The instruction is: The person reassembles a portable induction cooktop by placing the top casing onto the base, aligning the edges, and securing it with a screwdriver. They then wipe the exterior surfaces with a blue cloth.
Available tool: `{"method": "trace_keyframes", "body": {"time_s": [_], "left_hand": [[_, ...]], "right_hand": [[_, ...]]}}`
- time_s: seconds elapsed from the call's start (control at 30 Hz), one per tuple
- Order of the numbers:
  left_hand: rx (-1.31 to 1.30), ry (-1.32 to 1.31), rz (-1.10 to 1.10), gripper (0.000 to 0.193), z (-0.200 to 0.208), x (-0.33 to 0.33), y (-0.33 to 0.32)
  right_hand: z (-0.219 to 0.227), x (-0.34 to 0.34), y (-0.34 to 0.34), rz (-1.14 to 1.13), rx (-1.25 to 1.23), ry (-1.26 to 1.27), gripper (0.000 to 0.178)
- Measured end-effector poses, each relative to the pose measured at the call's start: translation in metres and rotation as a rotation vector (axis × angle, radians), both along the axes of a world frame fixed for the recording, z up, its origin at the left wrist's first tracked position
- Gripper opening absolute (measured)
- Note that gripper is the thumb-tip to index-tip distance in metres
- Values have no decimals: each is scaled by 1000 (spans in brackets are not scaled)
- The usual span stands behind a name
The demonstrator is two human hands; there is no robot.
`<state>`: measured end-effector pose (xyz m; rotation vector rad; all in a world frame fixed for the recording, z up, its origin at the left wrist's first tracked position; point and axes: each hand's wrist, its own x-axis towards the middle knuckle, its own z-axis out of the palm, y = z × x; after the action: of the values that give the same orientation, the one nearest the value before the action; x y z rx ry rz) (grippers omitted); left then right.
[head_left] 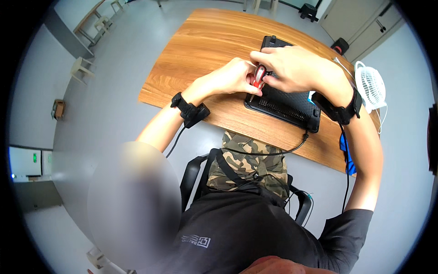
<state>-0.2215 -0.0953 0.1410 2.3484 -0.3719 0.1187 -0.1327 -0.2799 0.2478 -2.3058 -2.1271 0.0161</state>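
My left hand (236, 78) is closed round a small red-and-silver hand tool (259, 76), thumb and fingers pinching it; its exact kind is too small to tell. Arched over from the other side, my right hand (292, 68) has its bent fingers at the same tool. A small dark part shows between the hands, and the right fingertips are partly hidden. Both hands are above a flat black device (287, 102) with a textured top and a ribbed near edge, lying on the wooden table. A black cable (294, 148) runs from the device's near right corner.
The wooden table (196, 41) spreads to the far left. A white fan (370, 84) stands near its right side, and something blue (349, 155) hangs at the right edge. Black wrist straps with cables are on both my arms. White stools (82, 68) stand on the floor at left.
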Motion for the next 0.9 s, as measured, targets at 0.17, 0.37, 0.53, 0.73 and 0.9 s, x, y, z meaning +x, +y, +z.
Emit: {"method": "trace_keyframes", "body": {"time_s": [0.17, 0.37, 0.53, 0.73, 0.9], "left_hand": [[-22, 93, -57, 34, 5, -3, 7], [-113, -42, -65, 36, -2, -1, 7], [-98, 53, -49, 32, 7, -3, 5], [-168, 97, -128, 27, -4, 0, 5], [-176, -33, -81, 29, -3, -1, 5]], "right_hand": [[1, -1, 9, -31, -103, -4, 38], [9, -13, 20, -154, -216, -166, 48], [3, 0, -1, 84, 31, -14, 37], [-3, 0, 1, -72, -79, -46, 40], [6, -10, 13, -138, -202, -153, 44]]}}
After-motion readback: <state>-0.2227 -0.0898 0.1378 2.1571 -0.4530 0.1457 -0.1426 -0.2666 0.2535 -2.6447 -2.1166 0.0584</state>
